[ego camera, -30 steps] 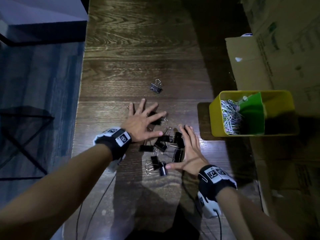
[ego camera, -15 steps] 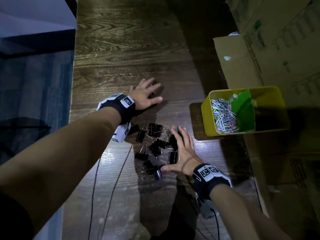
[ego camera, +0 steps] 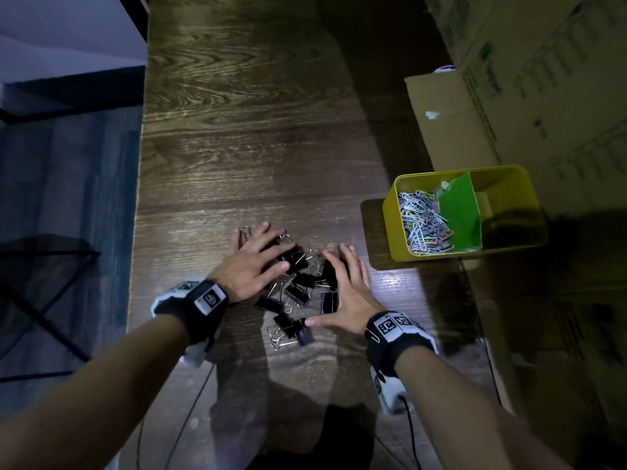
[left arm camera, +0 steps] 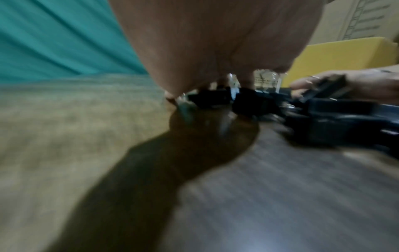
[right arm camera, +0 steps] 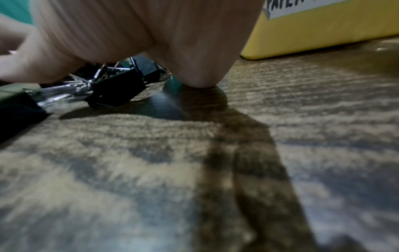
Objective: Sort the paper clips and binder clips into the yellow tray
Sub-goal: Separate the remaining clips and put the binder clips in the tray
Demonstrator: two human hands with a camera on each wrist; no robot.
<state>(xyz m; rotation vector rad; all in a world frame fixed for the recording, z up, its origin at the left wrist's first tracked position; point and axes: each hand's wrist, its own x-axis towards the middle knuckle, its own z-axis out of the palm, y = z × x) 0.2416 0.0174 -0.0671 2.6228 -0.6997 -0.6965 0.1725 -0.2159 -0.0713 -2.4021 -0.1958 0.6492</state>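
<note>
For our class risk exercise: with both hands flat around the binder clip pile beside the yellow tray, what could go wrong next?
1. Binder clips with interlocked wire handles may lift in clumps and drop.
2. Scooped clips could land among the paper clips, the compartment nearer the pile, in the yellow tray.
3. The outlying clip at the left hand fingertips may be missed.

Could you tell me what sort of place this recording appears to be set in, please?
Probably an office or storeroom, though I can't be sure. A long wood-grain table holds a pile of black binder clips and a yellow tray of paper clips, and large cardboard boxes stand along one side.
</note>
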